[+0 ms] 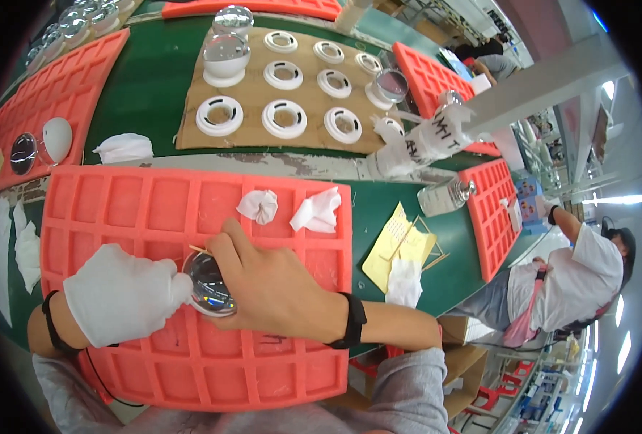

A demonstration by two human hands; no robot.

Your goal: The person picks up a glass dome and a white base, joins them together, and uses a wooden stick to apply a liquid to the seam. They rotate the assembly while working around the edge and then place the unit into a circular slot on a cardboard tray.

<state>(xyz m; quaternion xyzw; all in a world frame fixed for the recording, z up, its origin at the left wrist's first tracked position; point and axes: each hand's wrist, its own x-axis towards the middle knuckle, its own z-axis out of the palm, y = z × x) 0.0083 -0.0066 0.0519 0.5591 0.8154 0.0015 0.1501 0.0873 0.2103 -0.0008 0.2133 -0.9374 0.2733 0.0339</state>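
Between my hands, over the pink foam tray (169, 195), is a clear, glossy dome (210, 283) with a dark inside and a pale rim. My left hand (127, 293), in a white glove, is closed on the dome's left edge. My bare right hand (267, 278) curls over its right side with bent fingers. A thin wooden stick (201, 250) juts out from the right fingers across the dome's upper edge; its other end is hidden. Two crumpled white cloths (258, 207) (317, 210) lie on the tray just beyond my right hand.
White rings (284, 118) and clear globes on white bases (225, 59) stand on cardboard (252, 139) behind. A wrapped post (419, 147) rises at right, near a glass bottle (445, 197), yellow paper (386, 249) and sticks. Another person (571, 278) stands far right.
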